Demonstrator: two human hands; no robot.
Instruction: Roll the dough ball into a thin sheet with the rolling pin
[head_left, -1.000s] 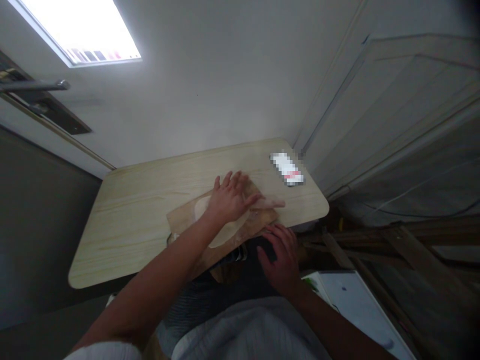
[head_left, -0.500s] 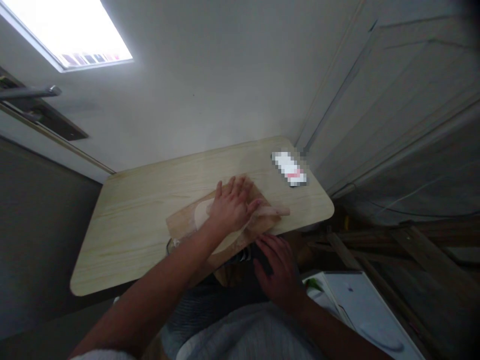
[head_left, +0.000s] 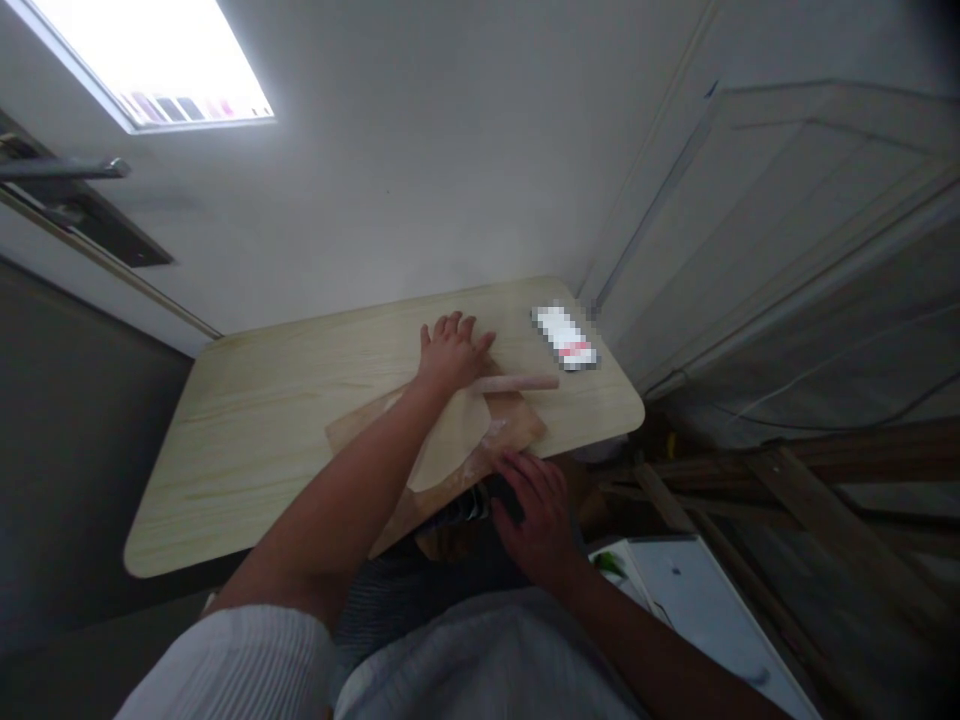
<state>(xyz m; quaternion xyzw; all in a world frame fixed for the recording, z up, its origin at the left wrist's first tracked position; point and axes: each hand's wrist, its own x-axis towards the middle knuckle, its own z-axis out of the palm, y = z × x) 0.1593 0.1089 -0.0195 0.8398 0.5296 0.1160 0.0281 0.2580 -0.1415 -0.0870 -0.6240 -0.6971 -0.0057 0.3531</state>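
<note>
My left hand [head_left: 452, 355] lies palm down with its fingers spread on a rolling pin [head_left: 525, 383]. The pin's right end sticks out past the hand; the rest is hidden under the hand. A thin pale sheet of dough [head_left: 454, 440] lies flat on a wooden board [head_left: 525, 415], partly covered by my left forearm. White flour shows beside the dough. At the board's near edge is my right hand [head_left: 536, 510], its fingertips touching the edge, fingers loosely bent and thumb apart.
The board lies askew on a light wood-grain table [head_left: 247, 420], overhanging its front edge. A blurred phone-like object [head_left: 564, 338] lies at the table's back right. A door with a handle [head_left: 67, 170] rises behind. Wooden beams and a white box [head_left: 690, 590] stand at lower right.
My left hand has pushed away from me across the board, and the rolling pin has moved with it to the board's far side. More of the dough shows. My right hand stays at the near edge.
</note>
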